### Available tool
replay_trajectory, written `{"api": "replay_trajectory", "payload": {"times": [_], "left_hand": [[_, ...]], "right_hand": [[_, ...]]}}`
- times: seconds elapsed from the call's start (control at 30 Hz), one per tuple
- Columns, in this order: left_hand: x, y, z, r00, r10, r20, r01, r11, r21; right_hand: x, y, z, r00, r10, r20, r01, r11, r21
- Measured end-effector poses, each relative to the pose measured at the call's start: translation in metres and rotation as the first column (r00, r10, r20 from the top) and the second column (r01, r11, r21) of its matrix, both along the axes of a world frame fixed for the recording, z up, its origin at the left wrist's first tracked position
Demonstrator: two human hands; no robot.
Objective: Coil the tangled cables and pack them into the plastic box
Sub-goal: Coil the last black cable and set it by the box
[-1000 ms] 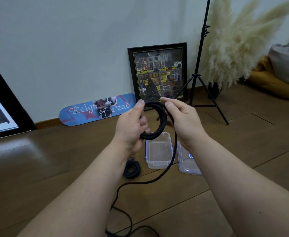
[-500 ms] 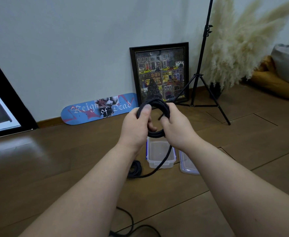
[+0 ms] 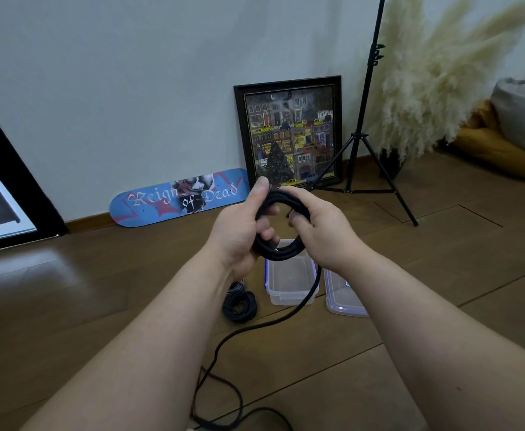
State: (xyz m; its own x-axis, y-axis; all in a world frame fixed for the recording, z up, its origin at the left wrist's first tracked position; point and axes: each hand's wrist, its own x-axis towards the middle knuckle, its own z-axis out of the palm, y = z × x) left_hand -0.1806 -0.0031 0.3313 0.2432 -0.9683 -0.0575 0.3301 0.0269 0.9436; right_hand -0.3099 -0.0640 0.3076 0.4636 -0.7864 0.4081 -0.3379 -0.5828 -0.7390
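A thick black cable coil (image 3: pixel 281 251) is held up in front of me over the floor. My left hand (image 3: pixel 242 231) grips the coil's left side, thumb on top. My right hand (image 3: pixel 320 231) grips its right side with the fingers curled round the loops. The cable's loose tail (image 3: pixel 289 312) hangs from the coil and snakes over the floor toward me. Below the coil sits the open clear plastic box (image 3: pixel 289 293), with its lid (image 3: pixel 342 298) lying to the right. A second, smaller coiled black cable (image 3: pixel 239 304) lies on the floor left of the box.
Wooden floor all round. A blue skateboard deck (image 3: pixel 177 197) and a framed picture (image 3: pixel 290 133) lean on the wall behind. A black tripod stand (image 3: pixel 360 135), pampas grass (image 3: pixel 435 76) and cushions (image 3: pixel 510 132) are at the right. A dark-framed panel (image 3: pixel 3 194) leans at the far left.
Both hands shifted round the coil, and the right hand now wraps its right side. More of the loose tail lies in a curve on the floor.
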Motion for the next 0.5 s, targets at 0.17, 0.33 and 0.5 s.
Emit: {"api": "replay_trajectory", "payload": {"times": [0.17,0.33,0.5], "left_hand": [[-0.003,-0.004,-0.004,0.993,0.096,0.076,-0.095,0.995,-0.012],[-0.001,-0.006,-0.009,0.982,0.162,0.097,-0.155,0.985,-0.073],[-0.006,-0.008,-0.012,0.970,0.205,0.131,-0.191,0.976,-0.108]], "right_hand": [[0.001,-0.001,-0.003,1.000,0.013,0.017,-0.013,1.000,0.020],[-0.001,-0.002,-0.005,0.993,-0.041,0.108,0.046,0.998,-0.041],[-0.001,-0.002,-0.007,0.966,-0.246,0.085,0.260,0.896,-0.360]]}}
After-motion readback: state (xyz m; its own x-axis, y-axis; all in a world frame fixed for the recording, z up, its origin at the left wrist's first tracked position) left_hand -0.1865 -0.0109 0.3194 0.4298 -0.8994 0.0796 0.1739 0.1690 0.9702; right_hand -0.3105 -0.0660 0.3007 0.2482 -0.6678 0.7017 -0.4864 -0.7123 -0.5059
